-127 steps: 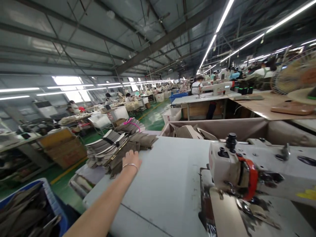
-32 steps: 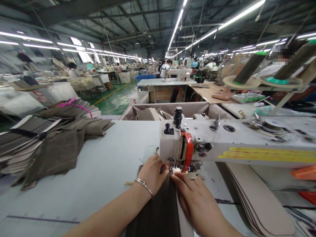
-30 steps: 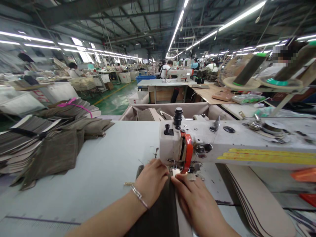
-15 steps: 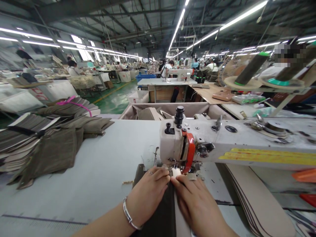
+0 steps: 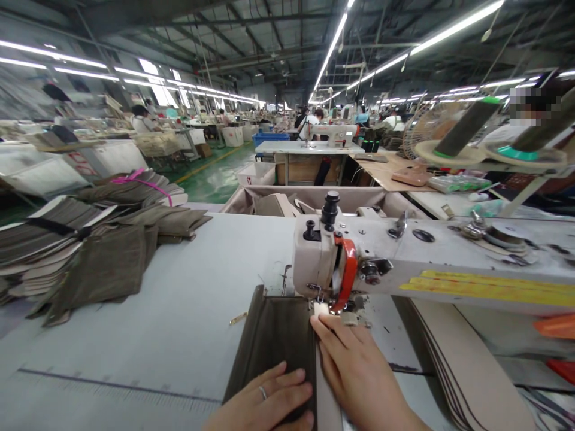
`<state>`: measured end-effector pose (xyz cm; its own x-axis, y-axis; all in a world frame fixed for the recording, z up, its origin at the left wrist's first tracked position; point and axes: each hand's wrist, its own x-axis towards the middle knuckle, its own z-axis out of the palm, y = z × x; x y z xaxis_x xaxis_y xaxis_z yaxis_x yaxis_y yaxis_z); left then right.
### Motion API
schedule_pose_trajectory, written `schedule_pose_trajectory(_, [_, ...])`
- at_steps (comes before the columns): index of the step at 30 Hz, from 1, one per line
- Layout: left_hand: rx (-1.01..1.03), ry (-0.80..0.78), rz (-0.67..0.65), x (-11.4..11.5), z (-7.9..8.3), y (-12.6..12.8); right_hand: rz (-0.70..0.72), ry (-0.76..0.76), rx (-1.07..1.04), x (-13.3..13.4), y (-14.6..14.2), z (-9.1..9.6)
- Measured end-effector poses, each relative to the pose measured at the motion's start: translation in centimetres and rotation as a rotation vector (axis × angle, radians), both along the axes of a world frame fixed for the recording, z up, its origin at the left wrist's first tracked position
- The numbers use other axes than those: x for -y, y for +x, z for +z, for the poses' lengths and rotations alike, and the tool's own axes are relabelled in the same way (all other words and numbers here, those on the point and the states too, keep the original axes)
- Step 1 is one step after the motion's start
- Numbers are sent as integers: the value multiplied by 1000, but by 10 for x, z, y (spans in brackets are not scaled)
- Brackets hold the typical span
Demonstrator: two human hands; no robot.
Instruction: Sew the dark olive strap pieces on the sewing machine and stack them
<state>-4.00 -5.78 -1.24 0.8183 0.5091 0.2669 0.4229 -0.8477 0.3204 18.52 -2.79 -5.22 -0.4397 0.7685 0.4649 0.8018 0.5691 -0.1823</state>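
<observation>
Both hands — left hand [image 5: 265, 404], right hand [image 5: 354, 374] — press the dark fabric piece [image 5: 274, 341] flat.

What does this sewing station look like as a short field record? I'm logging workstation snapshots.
place: factory hall, rows of sewing tables
machine: sewing machine on a grey table
workpiece: dark fabric panel flat on the table, its far right corner by the needle
left hand: flat on the panel's near end, ring on one finger
right hand: beside the panel's right edge, fingertips close to the presser foot
left of table: stack of dark cut pieces
right of table: beige strips
behind: thread cones, other workers far off
</observation>
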Motion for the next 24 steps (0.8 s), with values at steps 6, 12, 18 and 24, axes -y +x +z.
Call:
schedule_pose_trajectory(6, [11,100,14,-2,-6,3,3,0,2,-1,1,-1])
schedule_pose_trajectory(12, [24,219,44,-4,-24,8,7,8,-21,-2,0,-1])
schedule_pose_trajectory(18, [61,200,41,-10,-19,8,9,2,-21,-2,0,0])
schedule_pose_trajectory(24, [-2,141,18,-20,-12,12,12,30,-18,-3,0,-1])
